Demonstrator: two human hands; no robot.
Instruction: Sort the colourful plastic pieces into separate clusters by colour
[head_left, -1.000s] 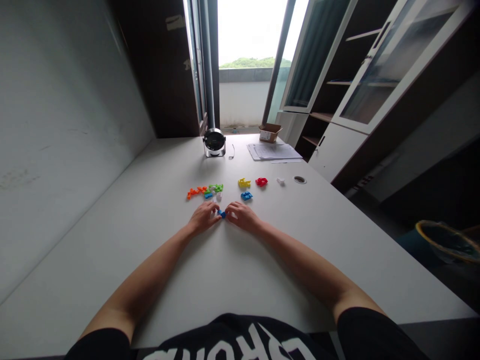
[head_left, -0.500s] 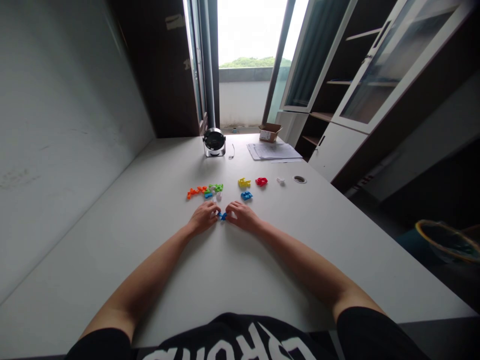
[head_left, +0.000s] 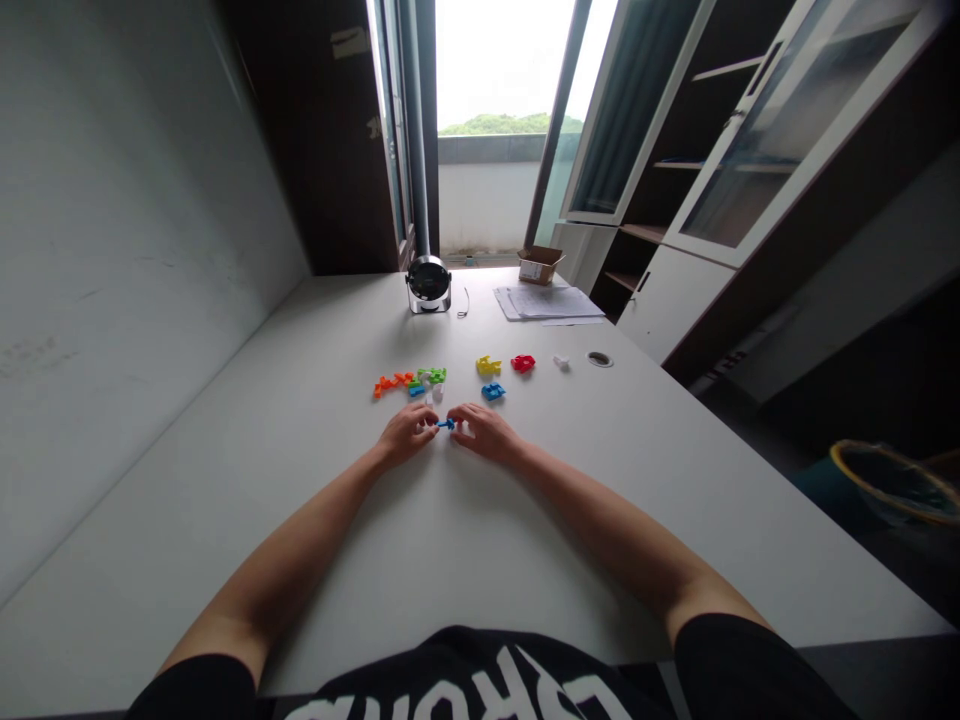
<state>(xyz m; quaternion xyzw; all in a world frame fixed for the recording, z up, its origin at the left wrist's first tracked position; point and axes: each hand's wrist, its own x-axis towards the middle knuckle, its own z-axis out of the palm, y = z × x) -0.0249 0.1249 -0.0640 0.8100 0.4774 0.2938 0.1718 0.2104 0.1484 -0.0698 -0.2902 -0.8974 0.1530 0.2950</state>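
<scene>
black t-shirt (head_left: 480,675) with white lettering at the near edge of the view; bare forearms reaching forward across a white table (head_left: 225,500). left hand (head_left: 407,435) and right hand (head_left: 486,433) close together near mid-table, both closed in a fingertip pinch on a small blue plastic piece (head_left: 446,424) lying crosswise between them. just beyond, two small white plastic pieces (head_left: 435,393). further on, left of centre, an orange plastic piece (head_left: 394,383), a green plastic piece (head_left: 432,376) and a small teal plastic piece (head_left: 416,389), all close together. to the right, a second blue plastic piece (head_left: 493,391), a yellow plastic piece (head_left: 488,366), a red plastic piece (head_left: 523,363), a white plastic peg (head_left: 561,362) and a round cable grommet (head_left: 599,359). near the far edge, a round black-and-silver desk fan (head_left: 429,285), a stack of papers (head_left: 544,303) and an open cardboard box (head_left: 540,265). beyond, a glass-door cabinet (head_left: 735,170) at right and a bright open window (head_left: 487,130).
</scene>
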